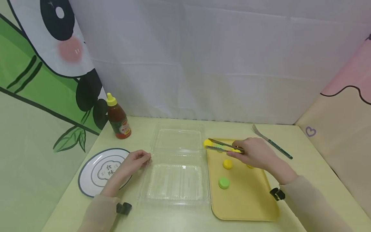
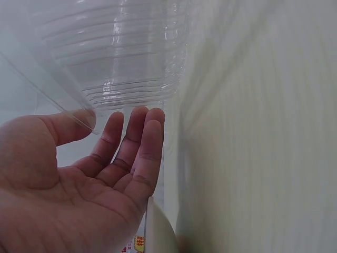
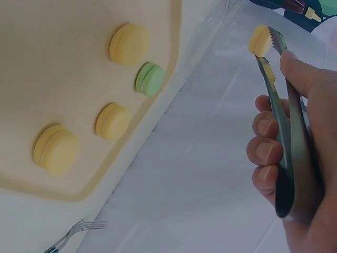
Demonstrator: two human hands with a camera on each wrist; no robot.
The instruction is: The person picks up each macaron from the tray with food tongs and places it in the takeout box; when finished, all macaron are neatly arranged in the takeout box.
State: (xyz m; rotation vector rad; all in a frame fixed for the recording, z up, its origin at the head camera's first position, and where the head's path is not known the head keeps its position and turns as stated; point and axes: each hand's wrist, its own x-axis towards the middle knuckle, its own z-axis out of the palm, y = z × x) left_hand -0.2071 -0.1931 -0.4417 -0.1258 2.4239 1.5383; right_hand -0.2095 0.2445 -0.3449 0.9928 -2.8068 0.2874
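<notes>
My right hand (image 1: 256,153) grips metal tongs (image 3: 295,153), whose serrated tips pinch a yellow macaron (image 3: 260,40) off the tray. In the head view that macaron (image 1: 207,143) is over the tray's far left corner, beside the clear container. My left hand (image 1: 136,162) holds the left edge of the open clear plastic container (image 1: 175,182), near its fold. In the left wrist view, the thumb and fingers (image 2: 150,142) lie on either side of the container's rim (image 2: 68,108). Yellow macarons (image 1: 227,164) and green ones (image 1: 223,182) sit on the yellow tray (image 1: 243,206); the right hand partly covers some.
A white plate (image 1: 90,183) with a blue rim lies left of the container, partly under the left forearm. Behind it stands a red sauce bottle (image 1: 119,120) with a yellow cap. A fork (image 1: 272,142) lies right of the tray. A pale curtain (image 1: 203,64) borders the table's back.
</notes>
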